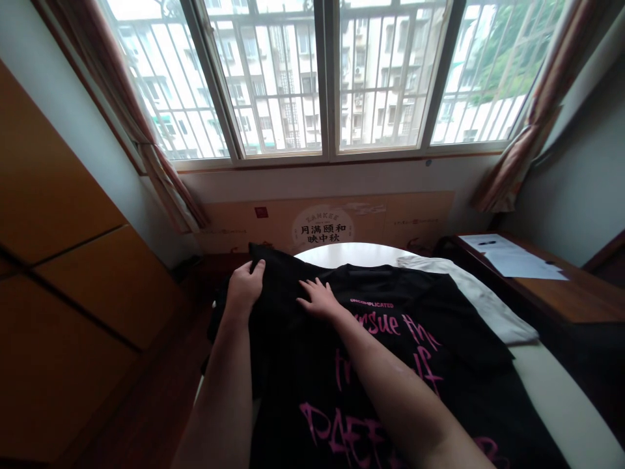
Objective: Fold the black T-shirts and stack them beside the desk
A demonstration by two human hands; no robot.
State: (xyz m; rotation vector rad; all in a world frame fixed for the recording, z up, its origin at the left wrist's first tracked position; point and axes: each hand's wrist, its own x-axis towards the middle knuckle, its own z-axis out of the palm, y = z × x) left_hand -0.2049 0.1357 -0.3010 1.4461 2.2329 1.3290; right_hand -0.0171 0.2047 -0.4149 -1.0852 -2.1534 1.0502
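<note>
My left hand (pixel 247 286) pinches the black T-shirt (pixel 420 303) by one sleeve, and a dark corner of it sticks up past my fingers. My right hand (pixel 319 299) is not gripping; it lies on the same shirt near that shoulder, with its fingers spread out. The shirt is spread over the round white table (pixel 561 384), with its neck at the far side and its pink letters (pixel 342 433) facing up. My right arm hides some of the letters. A white cloth (pixel 488 309) also lies on the table, to the right, partly under the shirt. By the left edge there is something dark (pixel 218 319), maybe more cloth, but it is too dim to be sure. The brown desk (pixel 586 296) on the right holds some white papers (pixel 522 260). A tan board (pixel 234 215) with printing stands below the window (pixel 381 78).
</note>
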